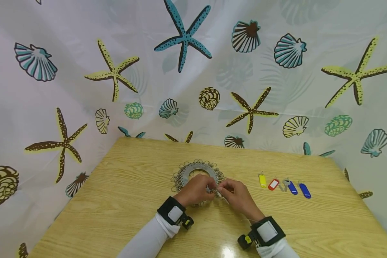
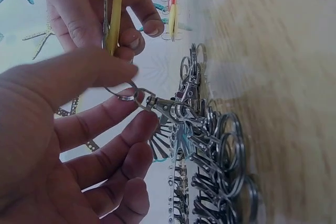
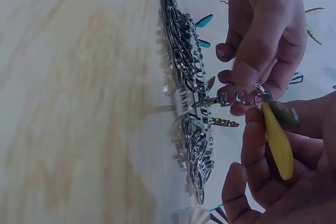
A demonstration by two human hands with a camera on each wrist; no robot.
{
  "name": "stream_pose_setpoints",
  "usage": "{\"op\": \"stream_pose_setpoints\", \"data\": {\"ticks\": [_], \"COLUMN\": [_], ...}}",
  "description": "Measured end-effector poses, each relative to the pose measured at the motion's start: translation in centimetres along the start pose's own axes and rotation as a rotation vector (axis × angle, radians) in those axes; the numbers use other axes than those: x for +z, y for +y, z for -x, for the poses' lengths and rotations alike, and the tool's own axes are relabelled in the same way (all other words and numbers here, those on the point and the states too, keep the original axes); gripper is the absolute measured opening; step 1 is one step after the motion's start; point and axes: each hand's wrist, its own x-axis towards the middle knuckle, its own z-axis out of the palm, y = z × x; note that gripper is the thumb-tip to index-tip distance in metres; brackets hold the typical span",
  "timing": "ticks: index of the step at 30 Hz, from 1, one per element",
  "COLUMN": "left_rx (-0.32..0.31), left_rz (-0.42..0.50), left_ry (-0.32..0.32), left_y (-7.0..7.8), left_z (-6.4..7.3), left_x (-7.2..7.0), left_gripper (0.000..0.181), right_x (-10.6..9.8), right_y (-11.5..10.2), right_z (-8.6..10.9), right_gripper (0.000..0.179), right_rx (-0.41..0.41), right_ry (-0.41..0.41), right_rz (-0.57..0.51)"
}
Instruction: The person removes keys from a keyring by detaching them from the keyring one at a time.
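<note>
A flat round metal ring (image 1: 187,172), hung all round with swivel clasps and split rings, lies on the table. At its near right edge my left hand (image 1: 196,190) pinches a split ring (image 2: 137,98) between thumb and forefinger. That split ring joins a swivel clasp (image 2: 167,108) of the metal ring. From the right, my right hand (image 1: 238,196) holds a yellow key tag (image 3: 279,148) and a key (image 2: 105,11), close against the left fingertips. In the right wrist view the tag's small ring (image 3: 259,99) meets the split ring at the left fingers.
To the right on the wooden table (image 1: 132,168) lie a yellow tag (image 1: 262,181), a red tag (image 1: 273,184), and two blue tags (image 1: 305,191), with keys (image 1: 286,184) beside the red one. A sea-print curtain (image 1: 148,82) encloses the table's back and sides.
</note>
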Motion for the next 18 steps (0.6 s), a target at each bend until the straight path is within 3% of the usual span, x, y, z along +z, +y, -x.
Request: {"op": "stream_pose_setpoints", "data": {"ticks": [5, 18], "left_rx": [-0.014, -0.021], "left_rz": [0.035, 0.003], "left_ry": [0.017, 0.089], "left_y": [0.08, 0.20], "left_z": [0.01, 0.01], "left_x": [0.12, 0.25], "left_gripper": [0.012, 0.012], "right_x": [-0.22, -0.40], "right_y": [-0.02, -0.20], "right_z": [-0.03, 0.03], "right_gripper": [0.007, 0.007], "right_rx": [-0.010, -0.016], "right_ry": [0.003, -0.017], "right_rz": [-0.003, -0.024]}}
